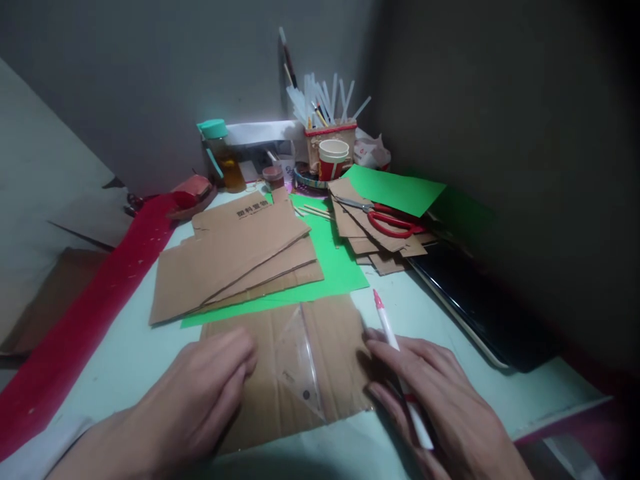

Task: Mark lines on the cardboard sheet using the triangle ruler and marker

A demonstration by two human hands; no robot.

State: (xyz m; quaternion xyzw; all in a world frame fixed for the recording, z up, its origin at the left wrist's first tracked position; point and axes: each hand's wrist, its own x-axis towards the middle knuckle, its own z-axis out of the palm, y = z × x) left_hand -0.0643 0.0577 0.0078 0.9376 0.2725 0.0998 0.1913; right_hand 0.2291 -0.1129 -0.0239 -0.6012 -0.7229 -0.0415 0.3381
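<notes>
A piece of brown cardboard (345, 360) lies flat at the near edge of the table. On it rests a clear plastic set square (297, 367). My left hand (215, 380) is over the cardboard's left side, its fingers curled closed; whatever may be inside them is hidden. My right hand (440, 393) holds a white marker (389, 327) with a pink tip pointing up and away. Its fingertips are at the cardboard's right edge, and the hand is closed around the marker's barrel.
Cut cardboard sheets (230, 260) lie on green paper (345, 263). Red-handled scissors (395, 223) rest on more cardboard pieces (350, 230). A black tablet-like device (480, 300) lies at the right. Behind stand a bottle (227, 160), paper cups (333, 160) and a straw-filled holder (330, 133).
</notes>
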